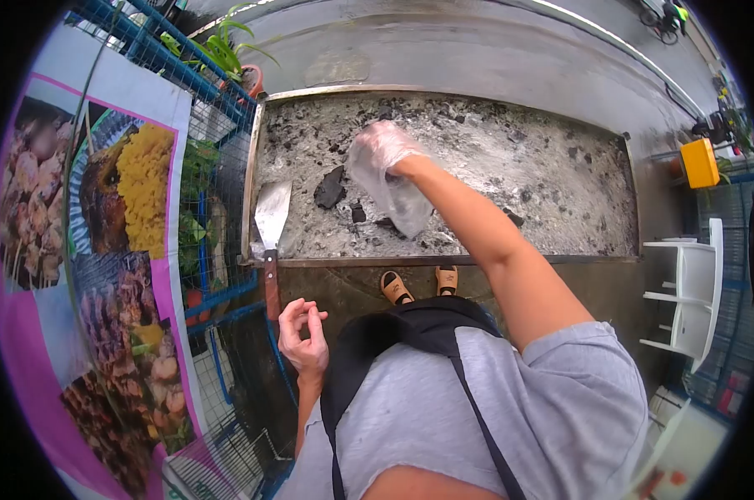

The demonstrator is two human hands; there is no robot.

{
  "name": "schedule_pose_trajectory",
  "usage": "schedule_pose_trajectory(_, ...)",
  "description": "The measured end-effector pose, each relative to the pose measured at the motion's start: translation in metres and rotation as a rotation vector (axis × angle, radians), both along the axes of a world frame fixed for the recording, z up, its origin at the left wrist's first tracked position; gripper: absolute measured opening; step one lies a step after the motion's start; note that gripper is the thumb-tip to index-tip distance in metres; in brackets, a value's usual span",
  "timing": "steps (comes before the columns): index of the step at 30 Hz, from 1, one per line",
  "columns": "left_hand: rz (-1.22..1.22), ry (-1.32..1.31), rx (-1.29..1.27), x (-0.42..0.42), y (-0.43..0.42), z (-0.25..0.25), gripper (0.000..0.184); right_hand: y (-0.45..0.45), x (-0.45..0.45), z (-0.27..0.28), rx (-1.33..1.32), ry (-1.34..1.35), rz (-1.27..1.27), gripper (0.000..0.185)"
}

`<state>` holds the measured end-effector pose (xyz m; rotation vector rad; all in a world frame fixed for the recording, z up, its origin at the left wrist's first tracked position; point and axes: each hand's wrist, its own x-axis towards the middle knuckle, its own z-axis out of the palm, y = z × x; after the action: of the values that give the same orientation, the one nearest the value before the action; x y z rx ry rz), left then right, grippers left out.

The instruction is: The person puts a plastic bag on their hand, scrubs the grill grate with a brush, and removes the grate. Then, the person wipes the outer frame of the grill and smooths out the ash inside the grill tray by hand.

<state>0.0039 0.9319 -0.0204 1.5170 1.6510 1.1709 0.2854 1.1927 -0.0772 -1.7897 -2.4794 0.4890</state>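
My right hand (383, 148), covered by a clear plastic bag (406, 204), reaches over the ash in a long metal-framed grill tray (443, 261). Its fingers are bunched together near the far left part of the ash, and what they hold, if anything, is hidden. A large black charcoal lump (330, 188) lies just left of the bag, with smaller pieces below it. My left hand (303, 335) is raised beside my body with curled fingers, near the wooden handle of a metal scraper (273, 215). The scraper's blade rests over the tray's left end.
A banner with food pictures (147, 183) hangs at left beside blue wire fencing (214, 96). A potted plant (252, 79) stands behind the tray's left corner. White plastic chair (693, 296) and yellow box (699, 163) are at right. A cyclist is far off.
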Motion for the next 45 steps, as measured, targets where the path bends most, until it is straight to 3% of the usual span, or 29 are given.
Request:
schedule_pose_trajectory(3, 0.042, 0.01, -0.01, 0.004, -0.007, -0.001, 0.023, -0.001, 0.013, 0.017, 0.047, 0.202, 0.054, 0.042)
schedule_pose_trajectory(4, 0.051, 0.008, -0.013, 0.005, -0.009, -0.004, 0.023, -0.017, 0.0, 0.06, -0.031, 0.16, 0.033, 0.048)
schedule_pose_trajectory(7, 0.043, -0.025, -0.036, 0.01, -0.013, -0.012, 0.024, -0.015, -0.038, 0.02, 0.006, 0.223, 0.197, 0.058)
schedule_pose_trajectory(9, 0.058, -0.048, -0.053, 0.019, -0.011, -0.013, 0.025, -0.024, -0.077, 0.028, -0.157, 0.072, 0.137, 0.053)
schedule_pose_trajectory(11, 0.026, -0.029, -0.011, 0.021, -0.01, -0.015, 0.027, -0.015, -0.099, 0.021, -0.076, 0.114, 0.201, 0.04)
schedule_pose_trajectory(13, -0.039, -0.084, 0.067, 0.012, -0.008, -0.033, 0.027, -0.006, -0.124, -0.032, 0.102, 0.161, 0.085, 0.03)
schedule_pose_trajectory(15, 0.052, -0.016, -0.025, 0.029, -0.01, -0.011, 0.027, -0.002, -0.123, -0.028, -0.024, 0.127, 0.307, 0.027)
schedule_pose_trajectory(17, 0.066, 0.058, -0.076, 0.028, -0.012, -0.015, 0.026, -0.012, -0.121, -0.026, -0.021, 0.172, 0.247, 0.026)
schedule_pose_trajectory(20, -0.007, -0.092, -0.075, 0.021, -0.013, -0.028, 0.026, -0.024, -0.104, -0.02, -0.024, 0.281, 0.133, 0.023)
schedule_pose_trajectory(22, -0.043, -0.093, -0.096, 0.024, -0.013, -0.028, 0.027, -0.04, -0.083, 0.008, -0.14, 0.431, -0.008, 0.032)
schedule_pose_trajectory(23, -0.038, -0.085, -0.127, 0.029, -0.013, -0.022, 0.029, -0.044, -0.077, 0.009, -0.103, 0.397, 0.051, 0.032)
schedule_pose_trajectory(25, -0.096, -0.116, -0.094, 0.033, -0.012, -0.02, 0.03, -0.043, -0.085, -0.026, -0.035, 0.454, 0.07, 0.032)
schedule_pose_trajectory(26, -0.127, 0.02, -0.014, 0.034, -0.009, -0.014, 0.029, -0.026, -0.097, -0.084, 0.053, 0.538, 0.101, 0.034)
schedule_pose_trajectory(28, -0.128, 0.164, 0.015, 0.041, -0.006, -0.003, 0.027, -0.056, -0.065, -0.005, 0.079, 0.442, 0.209, 0.055)
schedule_pose_trajectory(32, -0.096, 0.072, -0.046, 0.043, -0.011, -0.002, 0.025, -0.065, -0.034, 0.023, 0.134, 0.561, 0.217, 0.049)
schedule_pose_trajectory(35, -0.068, 0.077, -0.025, 0.043, -0.018, -0.008, 0.027, -0.072, 0.014, 0.037, 0.276, 0.679, -0.007, 0.05)
schedule_pose_trajectory(37, -0.041, -0.012, -0.075, 0.041, -0.021, -0.012, 0.029, -0.071, 0.077, 0.019, 0.598, 0.59, -0.101, 0.049)
schedule_pose_trajectory(39, -0.044, 0.045, -0.099, 0.038, -0.022, -0.014, 0.028, -0.11, 0.15, 0.07, 0.293, 0.544, -0.346, 0.046)
schedule_pose_trajectory(43, -0.01, 0.024, -0.118, 0.04, -0.026, -0.024, 0.025, -0.179, 0.302, 0.047, 0.146, 0.235, -0.984, 0.049)
schedule_pose_trajectory(45, 0.007, -0.013, -0.113, 0.045, -0.026, -0.024, 0.025, -0.219, 0.389, 0.013, 0.222, 0.046, -1.026, 0.056)
